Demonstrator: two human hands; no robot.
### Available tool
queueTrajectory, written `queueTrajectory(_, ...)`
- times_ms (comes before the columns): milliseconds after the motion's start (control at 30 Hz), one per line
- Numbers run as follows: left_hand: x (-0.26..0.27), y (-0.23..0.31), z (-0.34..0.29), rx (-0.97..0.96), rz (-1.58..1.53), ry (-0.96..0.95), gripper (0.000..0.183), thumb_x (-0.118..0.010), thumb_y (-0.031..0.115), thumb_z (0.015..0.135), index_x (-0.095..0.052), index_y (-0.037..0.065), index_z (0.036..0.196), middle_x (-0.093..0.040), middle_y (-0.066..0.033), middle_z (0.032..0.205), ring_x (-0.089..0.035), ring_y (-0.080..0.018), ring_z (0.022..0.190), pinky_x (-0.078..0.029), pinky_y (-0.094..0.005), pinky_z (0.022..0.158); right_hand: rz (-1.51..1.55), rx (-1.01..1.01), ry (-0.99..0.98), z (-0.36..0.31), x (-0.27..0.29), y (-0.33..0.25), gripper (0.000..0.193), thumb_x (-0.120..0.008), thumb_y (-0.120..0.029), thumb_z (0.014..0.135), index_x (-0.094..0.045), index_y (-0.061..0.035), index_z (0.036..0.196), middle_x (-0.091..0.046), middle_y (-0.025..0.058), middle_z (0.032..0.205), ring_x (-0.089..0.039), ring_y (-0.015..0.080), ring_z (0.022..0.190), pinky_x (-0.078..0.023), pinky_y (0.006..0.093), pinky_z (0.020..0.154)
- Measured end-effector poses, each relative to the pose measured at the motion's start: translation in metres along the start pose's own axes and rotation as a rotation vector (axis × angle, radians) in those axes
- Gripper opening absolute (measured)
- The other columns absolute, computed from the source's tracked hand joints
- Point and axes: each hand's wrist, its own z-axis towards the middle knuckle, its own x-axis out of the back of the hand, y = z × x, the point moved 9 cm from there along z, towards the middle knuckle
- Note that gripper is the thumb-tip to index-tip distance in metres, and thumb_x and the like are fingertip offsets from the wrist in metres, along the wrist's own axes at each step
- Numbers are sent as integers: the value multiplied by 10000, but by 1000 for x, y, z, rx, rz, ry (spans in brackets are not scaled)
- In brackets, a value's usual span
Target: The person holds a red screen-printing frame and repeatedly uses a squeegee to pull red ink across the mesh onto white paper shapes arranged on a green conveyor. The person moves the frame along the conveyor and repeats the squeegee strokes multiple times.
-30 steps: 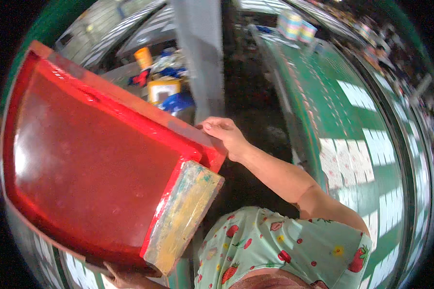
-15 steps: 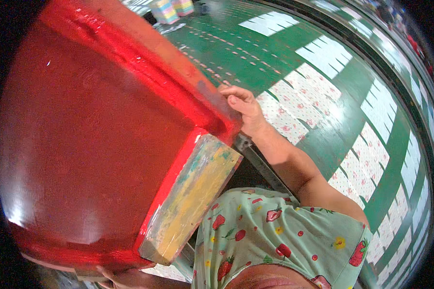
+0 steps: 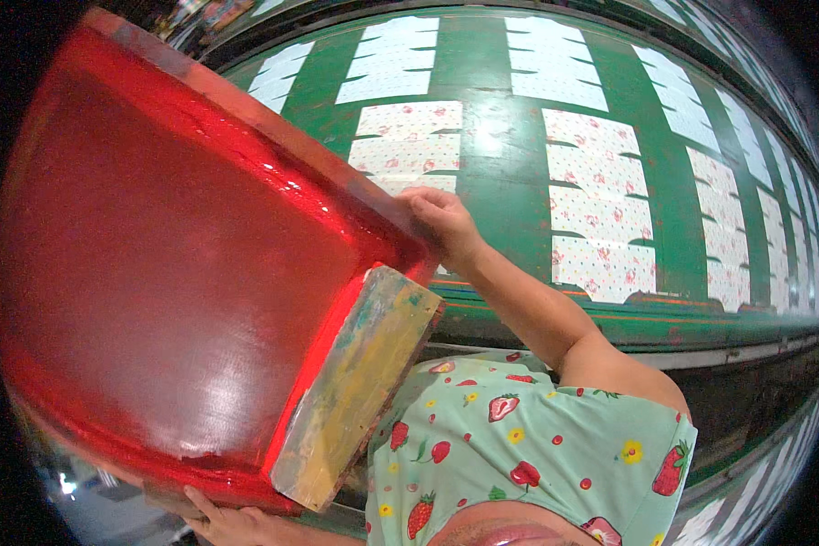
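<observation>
A large screen-printing frame (image 3: 164,264), its mesh dark red and its inner edges coated in wet, bright red ink, fills the left half of the view, tilted. My right hand (image 3: 437,218) is closed around the frame's right-hand rim near the corner. At the lower left, my left hand (image 3: 223,520) grips the lower rim, its fingers partly hidden beneath it. A flat board (image 3: 359,387), stained yellow, grey and blue-green, lies along the frame's near end, close to my chest. The underside of the frame is out of sight.
A long green printing table (image 3: 500,182) runs beyond the frame. On it lie rows of white cut pieces, some printed with red floral patterns (image 3: 601,200), others plain (image 3: 555,59). A dark gap and another table edge (image 3: 792,473) lie at the lower right.
The view has swung so the green table now stretches across the top and right. Both hands have kept hold of the frame, which has turned away with me from the stacked coloured containers.
</observation>
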Motion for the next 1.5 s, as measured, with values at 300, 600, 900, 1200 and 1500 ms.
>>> queueTrajectory(300, -206, -46, 58, 51, -176, -416, 583, -932, 303, 956, -746, -91, 1344, -765, -186, 1319, -705, -293, 1121, -578, -440, 1024, -139, 114, 329, -33, 25, 6, 448, -756, -340, 1084, -756, 34, 1332, -808, 143, 1208, -785, 218, 1048, -649, 402, 952)
queueTrajectory(600, -400, -84, 81, -32, 55, -799, 634, -916, 374, 958, -745, -58, 1389, -773, -188, 1352, -743, -315, 1124, -606, -462, 980, -271, 142, 670, -63, 15, 38, 390, -721, -278, 1109, -758, 33, 1342, -804, 108, 1193, -759, 158, 977, -618, 343, 874)
queueTrajectory(900, -522, -86, -27, 163, -241, -1164, 454, -871, 218, 1000, -759, -41, 1356, -791, -132, 1249, -739, -266, 1069, -590, -423, 976, -247, 303, 984, -163, 16, 10, 314, -692, -234, 1131, -798, 31, 1262, -819, 105, 1118, -775, 168, 960, -637, 355, 892)
queueTrajectory(1200, -465, 21, -131, -32, -358, -1290, 391, -882, 183, 981, -778, -29, 1293, -801, -101, 1152, -732, -230, 995, -580, -398, 940, -207, 399, 1087, -324, 26, -47, 328, -645, -178, 1136, -769, 45, 1342, -790, 116, 1241, -755, 188, 1063, -620, 366, 974)
queueTrajectory(1500, -389, 93, -235, 5, -490, -1459, 336, -881, 70, 955, -773, -38, 1254, -805, -85, 1146, -744, -217, 966, -594, -379, 906, -240, 344, 960, -477, 69, -84, 371, -744, -295, 1103, -801, 19, 1292, -821, 72, 1141, -752, 143, 983, -607, 350, 909)
